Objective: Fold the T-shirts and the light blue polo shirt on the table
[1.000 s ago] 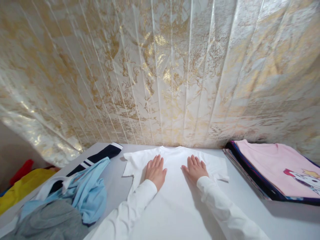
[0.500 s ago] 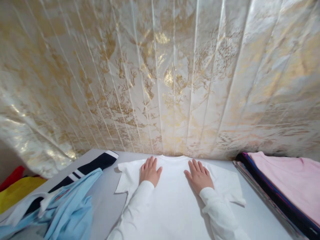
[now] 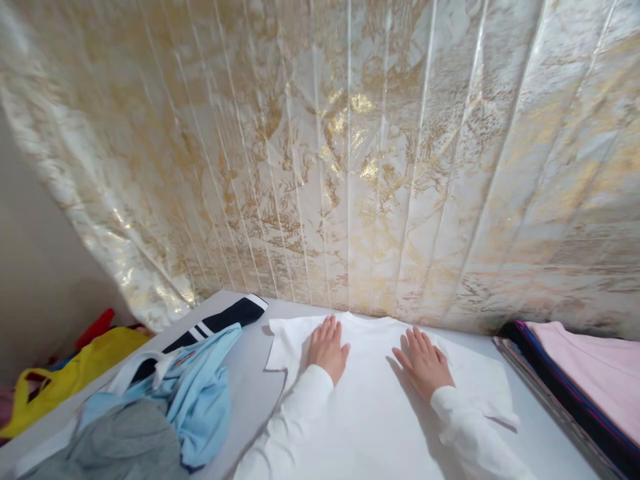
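Observation:
A white T-shirt (image 3: 370,400) lies spread out on the pale table (image 3: 253,373), its neckline toward the patterned hanging and its short sleeves out to both sides. My left hand (image 3: 327,348) rests palm down near the shirt's left shoulder, fingers stretched out. Over by the right shoulder, my right hand (image 3: 424,363) is open too, fingers pointing away from me; a shadow lies beside it, and I cannot tell how firmly it touches the cloth. Neither hand grips anything. White long sleeves cover both wrists, and the shirt's lower part runs out of view.
On the left lies a loose heap with a light blue garment (image 3: 200,400), a grey garment (image 3: 130,440) and a navy striped piece (image 3: 220,323). Beyond the table edge is a yellow cloth (image 3: 85,367). At right stands a folded stack topped by a pink garment (image 3: 590,367). A gold-patterned hanging (image 3: 320,167) closes the back.
The view has turned left, so everything sits further right and more of the left heap shows. Both hands remain flat and open near the shirt's shoulders.

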A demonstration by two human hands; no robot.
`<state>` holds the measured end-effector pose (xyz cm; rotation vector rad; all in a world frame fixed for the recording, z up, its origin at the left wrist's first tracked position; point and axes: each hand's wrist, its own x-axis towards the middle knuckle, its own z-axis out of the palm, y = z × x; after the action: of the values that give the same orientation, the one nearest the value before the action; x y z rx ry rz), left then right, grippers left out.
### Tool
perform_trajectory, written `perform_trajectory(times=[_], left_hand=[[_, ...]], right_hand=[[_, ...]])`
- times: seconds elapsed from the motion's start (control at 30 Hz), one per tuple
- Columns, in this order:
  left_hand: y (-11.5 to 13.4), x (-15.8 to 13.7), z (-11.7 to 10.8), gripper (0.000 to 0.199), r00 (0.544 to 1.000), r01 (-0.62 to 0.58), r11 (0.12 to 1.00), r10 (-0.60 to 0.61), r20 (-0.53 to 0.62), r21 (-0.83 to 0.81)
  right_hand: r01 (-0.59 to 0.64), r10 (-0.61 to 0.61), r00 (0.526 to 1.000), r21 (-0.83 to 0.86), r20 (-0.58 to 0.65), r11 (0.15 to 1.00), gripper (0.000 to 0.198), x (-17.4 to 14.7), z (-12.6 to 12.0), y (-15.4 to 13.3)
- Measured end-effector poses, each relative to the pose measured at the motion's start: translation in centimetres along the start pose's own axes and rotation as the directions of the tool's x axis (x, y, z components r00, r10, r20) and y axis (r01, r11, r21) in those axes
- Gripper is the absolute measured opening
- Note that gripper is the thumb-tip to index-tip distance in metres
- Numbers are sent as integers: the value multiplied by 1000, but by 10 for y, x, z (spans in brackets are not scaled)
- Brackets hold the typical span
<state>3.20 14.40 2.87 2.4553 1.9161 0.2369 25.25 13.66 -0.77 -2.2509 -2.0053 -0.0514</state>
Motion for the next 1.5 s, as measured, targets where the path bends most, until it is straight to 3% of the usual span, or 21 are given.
perform_trajectory(times=[0.07,0.17,0.33,0.53,0.67,0.87,1.0,1.17,1.33,1.4,1.5], left_hand=[[3,-21,-3,55,997,-81,997,81,11,-11],[-11,-46,-4,60,997,-76,997,76,18,-9],[-42,-54,6,65,1000,-15,1000,15,3,12],[-45,-48,2,67,1000,-29,1000,29,-6,11],[-43,-74,-7,58,994,-107,994,107,-17,20],[-50,-136,13,56,944,-305,951,309,-116,49],[-56,-144,13,64,961,-250,965,257,-103,81],[-59,-138,7,65,969,-230,970,236,-71,81],[-76,-162,11,61,953,-246,960,264,-146,131],[-78,-180,8,64,937,-259,952,288,-197,162],[-68,-201,1,72,903,-340,926,371,-216,166]], right_hand=[[88,-88,995,-4,-40,996,64,-18,8,7],[178,-182,979,-44,-96,983,70,-46,23,27],[161,-172,972,-78,-161,984,71,-63,32,49],[126,-136,980,-75,-145,989,67,-59,26,43],[149,-149,970,-17,-193,989,64,-61,28,44],[385,-376,889,-16,-261,923,59,-100,28,41],[360,-366,880,-78,-301,930,64,-124,27,45],[353,-366,886,-97,-285,930,66,-126,27,51],[355,-355,909,-41,-220,934,65,-130,15,55],[434,-429,879,-26,-208,901,63,-139,6,50],[614,-602,766,-24,-224,789,68,-156,-4,32]])
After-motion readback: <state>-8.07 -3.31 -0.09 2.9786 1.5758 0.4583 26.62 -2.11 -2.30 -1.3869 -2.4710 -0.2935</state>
